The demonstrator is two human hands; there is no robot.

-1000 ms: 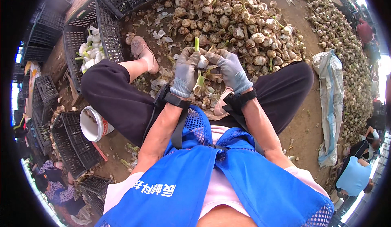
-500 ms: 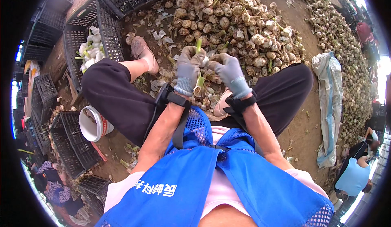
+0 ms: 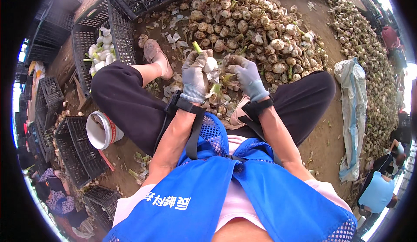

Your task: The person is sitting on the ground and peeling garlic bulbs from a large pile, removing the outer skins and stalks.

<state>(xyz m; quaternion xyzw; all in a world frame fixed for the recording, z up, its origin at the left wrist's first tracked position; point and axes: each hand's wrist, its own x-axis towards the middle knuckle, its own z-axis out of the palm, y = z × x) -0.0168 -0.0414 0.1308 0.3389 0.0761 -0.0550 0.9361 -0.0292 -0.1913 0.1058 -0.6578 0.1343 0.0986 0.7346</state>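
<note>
In my gloved left hand (image 3: 193, 75) is a garlic bulb (image 3: 210, 65), peeled white, its cut green stem poking up past the fingers. My gloved right hand (image 3: 246, 75) is just right of the bulb, a small gap between them. Its fingers are curled together, and whatever they may pinch is too small to name. Loose husks and leafy trimmings (image 3: 216, 95) lie on the ground below my hands. Just beyond, a big heap of unpeeled, soil-stained garlic (image 3: 260, 29) spreads out.
A black crate (image 3: 123, 36) at the left holds peeled white garlic (image 3: 102, 51). A white bucket (image 3: 99, 131) lies near my left knee beside more black crates (image 3: 78, 151). On the right are a pale sack (image 3: 351, 116), another garlic heap (image 3: 373, 77) and a person (image 3: 377, 192).
My right hand has drawn away to the right from the bulb, leaving its white side in view. The left hand has shifted slightly left, still holding it.
</note>
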